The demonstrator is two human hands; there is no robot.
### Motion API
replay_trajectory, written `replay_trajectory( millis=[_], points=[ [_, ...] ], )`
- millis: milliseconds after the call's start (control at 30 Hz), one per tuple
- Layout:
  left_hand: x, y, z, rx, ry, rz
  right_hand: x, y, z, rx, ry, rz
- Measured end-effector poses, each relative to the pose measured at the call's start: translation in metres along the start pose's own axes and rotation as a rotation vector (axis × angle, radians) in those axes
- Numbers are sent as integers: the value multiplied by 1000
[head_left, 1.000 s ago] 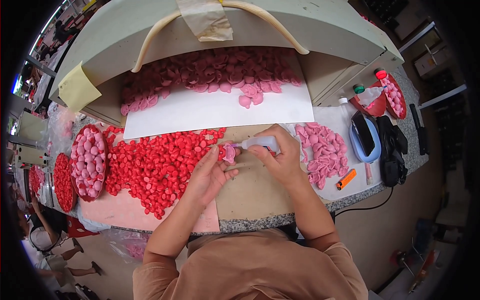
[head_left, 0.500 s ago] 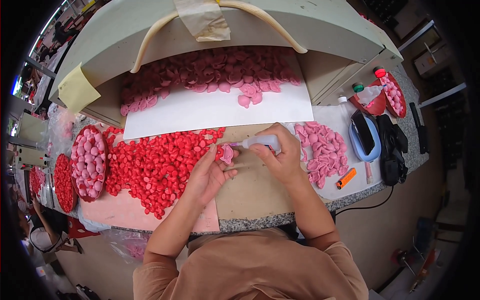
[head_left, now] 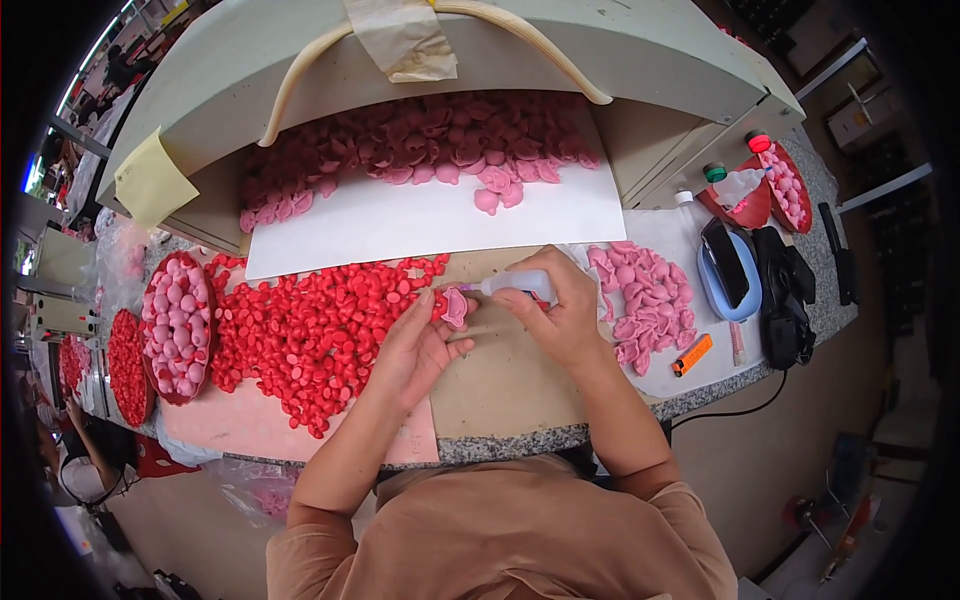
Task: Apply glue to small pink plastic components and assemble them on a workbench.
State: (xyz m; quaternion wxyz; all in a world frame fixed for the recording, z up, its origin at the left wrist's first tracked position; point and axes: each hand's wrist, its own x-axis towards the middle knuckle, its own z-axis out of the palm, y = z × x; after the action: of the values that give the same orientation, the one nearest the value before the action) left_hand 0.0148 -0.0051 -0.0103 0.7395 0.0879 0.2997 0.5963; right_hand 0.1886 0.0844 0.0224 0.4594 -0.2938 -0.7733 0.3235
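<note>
Pinched between the fingers of my left hand (head_left: 412, 350) is a small pink cup-shaped piece (head_left: 455, 307), with a bit of red showing at its left edge. My right hand (head_left: 568, 308) is wrapped around a clear squeeze bottle (head_left: 525, 286), tilted so its narrow tip points left and meets or nearly meets the pink piece's upper rim. To the left of my left hand lies a wide spread of small red domed pieces (head_left: 320, 330). Beside my right hand, more pink pieces (head_left: 645, 300) lie heaped on white paper.
A grey hooded box (head_left: 660, 50) stands ahead, with many pink pieces (head_left: 430, 150) inside on a white sheet (head_left: 400, 225). At right are an orange lighter-like object (head_left: 692, 355), a phone (head_left: 725, 262) in a blue tray, and capped bottles. A basket of pink balls (head_left: 178, 330) stands left.
The bottle in my right hand has shifted very slightly left, its tip closer to the pink piece. Both hands otherwise keep their place and their grip.
</note>
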Motion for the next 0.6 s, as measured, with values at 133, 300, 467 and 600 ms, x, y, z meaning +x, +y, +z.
replay_trajectory(
  millis=[133, 300, 467, 600],
  points=[
    [-1, 1, 3, 3, 5, 15, 0, 0, -1, 15, 7, 3],
    [-1, 1, 2, 6, -10, 20, 0, -1, -1, -12, -1, -5],
    [-2, 1, 4, 22, -14, 34, -1, 2, 0, -36, 0, -52],
    [-2, 1, 3, 34, -10, 58, -1, 3, 1, -39, 10, -95]
  ],
)
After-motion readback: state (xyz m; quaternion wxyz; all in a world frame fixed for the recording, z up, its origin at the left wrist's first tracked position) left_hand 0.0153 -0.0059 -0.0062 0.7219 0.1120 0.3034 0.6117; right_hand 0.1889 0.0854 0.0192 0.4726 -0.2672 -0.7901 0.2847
